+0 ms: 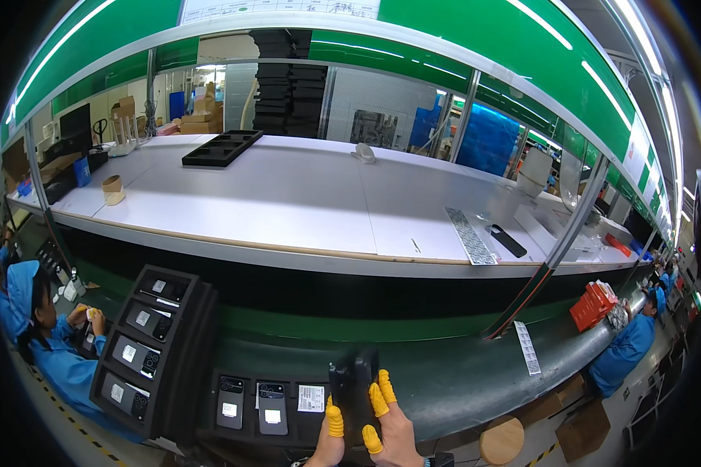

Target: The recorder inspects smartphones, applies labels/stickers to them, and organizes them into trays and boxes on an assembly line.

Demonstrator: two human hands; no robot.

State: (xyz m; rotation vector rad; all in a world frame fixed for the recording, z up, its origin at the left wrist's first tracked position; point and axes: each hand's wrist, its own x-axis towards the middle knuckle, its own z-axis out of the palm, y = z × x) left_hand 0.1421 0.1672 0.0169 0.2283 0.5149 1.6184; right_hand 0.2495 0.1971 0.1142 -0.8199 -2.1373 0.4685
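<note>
At bottom centre, we clamp both our left hand (333,436) and right hand (389,432) on a dark phone (353,385); the yellow finger cots (378,398) could slip and drop it onto the conveyor belt (444,373).

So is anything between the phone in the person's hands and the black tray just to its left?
Nothing visible. The dark phone is held upright by the left hand and right hand, fingers in yellow finger cots. The black tray lies directly left, holding two phones; its slot nearest the hands holds only a white label.
</note>
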